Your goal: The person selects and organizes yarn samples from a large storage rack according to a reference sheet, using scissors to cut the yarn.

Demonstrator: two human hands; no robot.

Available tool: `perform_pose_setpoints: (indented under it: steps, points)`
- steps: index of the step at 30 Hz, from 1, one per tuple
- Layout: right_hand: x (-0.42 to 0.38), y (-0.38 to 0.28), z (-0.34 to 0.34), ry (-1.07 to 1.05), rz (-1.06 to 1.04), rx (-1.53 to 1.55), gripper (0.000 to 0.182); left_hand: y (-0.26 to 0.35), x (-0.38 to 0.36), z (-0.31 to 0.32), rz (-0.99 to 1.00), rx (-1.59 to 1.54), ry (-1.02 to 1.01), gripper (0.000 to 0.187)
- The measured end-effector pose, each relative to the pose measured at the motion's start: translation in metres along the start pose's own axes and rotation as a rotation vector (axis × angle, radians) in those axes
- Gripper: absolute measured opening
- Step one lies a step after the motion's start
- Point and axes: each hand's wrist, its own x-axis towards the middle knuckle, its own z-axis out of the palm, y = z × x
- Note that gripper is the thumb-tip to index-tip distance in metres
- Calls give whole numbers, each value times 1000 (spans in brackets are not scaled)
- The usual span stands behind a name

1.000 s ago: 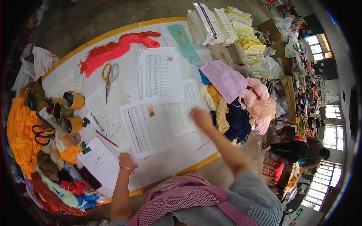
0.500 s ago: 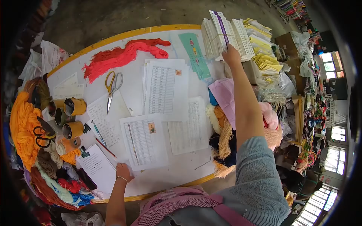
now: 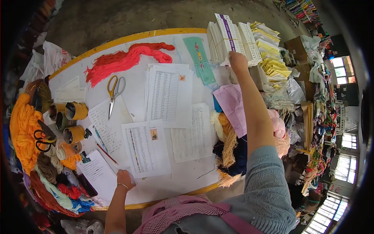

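Out at the far right of the table, my right hand (image 3: 238, 61) is closed on the near end of a bundle of white cards (image 3: 227, 35) with a purple strip. My left hand (image 3: 126, 179) rests on the table's near edge beside the clipped papers (image 3: 97, 171), its fingers curled down; whether anything is under them is hidden. Printed sheets (image 3: 146, 148) lie just beyond it. Farther off are more printed sheets (image 3: 169, 93), scissors (image 3: 113, 93) with one yellow and one grey handle, and a green card (image 3: 200, 60).
Red and pink yarn (image 3: 134, 58) lies toward the far edge. Orange yarn (image 3: 23, 128), brown cups (image 3: 74, 134) and black scissors (image 3: 43, 140) crowd the left. Yellow-edged packets (image 3: 270, 50) stand right of the cards; yarn skeins (image 3: 233, 150) hang over the right edge.
The card bundle has tilted slightly, and my right hand has shifted a little toward me at its near end. The whole view has moved slightly. My left hand stays at the table edge.
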Motion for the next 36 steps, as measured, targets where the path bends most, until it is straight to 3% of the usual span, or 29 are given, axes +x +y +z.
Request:
perform_pose_setpoints:
  steps: [2, 3, 5, 6, 7, 9, 10, 13, 14, 17, 18, 21, 23, 25, 30, 32, 36]
  points:
    - [2, 3, 1, 75, 171, 210, 30, 0, 0, 2, -4, 0, 6, 88]
    - [2, 4, 3, 73, 170, 211, 30, 0, 0, 1, -6, 1, 13, 88]
    - [3, 7, 8, 381, 27, 211, 35, 0, 0, -1, -11, -17, 4, 87]
    - [4, 5, 3, 225, 190, 315, 41, 1, -1, -2, -14, -35, -4, 86]
    - [6, 5, -1, 222, 187, 319, 41, 1, -2, -2, -19, -36, -7, 86]
    - [7, 8, -5, -57, 325, 389, 43, 2, -2, -3, -19, -33, -10, 86]
    - [3, 8, -2, 71, 275, 402, 41, 3, -1, -4, -20, -32, -13, 86]
    - [0, 20, 4, 12, 170, 421, 39, 4, -3, -7, -38, 20, -25, 79]
    - [-3, 26, 14, 169, 73, 452, 35, 4, 1, -9, 42, 107, -37, 70]
    - [6, 39, 16, -3, 121, 451, 28, -2, 13, 3, 151, 277, -134, 52]
    - [9, 43, 20, -3, 100, 522, 33, 0, 3, -6, 154, 256, -83, 53]
    - [19, 51, 22, -5, 20, 283, 43, 3, 0, -4, 83, 128, 53, 56]
    - [22, 51, 19, -44, 62, 273, 44, 6, -4, -14, 62, 76, 21, 59]
    - [20, 55, 22, 18, -52, 261, 45, 5, -6, -14, 47, 23, -8, 62]
    - [22, 55, 22, -63, -24, 53, 24, 3, 0, -2, 4, -1, -14, 79]
    - [15, 49, 12, 12, 89, 105, 24, 3, -2, -2, -12, 12, -13, 83]
    - [17, 43, -19, 66, 27, -121, 23, 5, -2, -2, -23, 20, -14, 90]
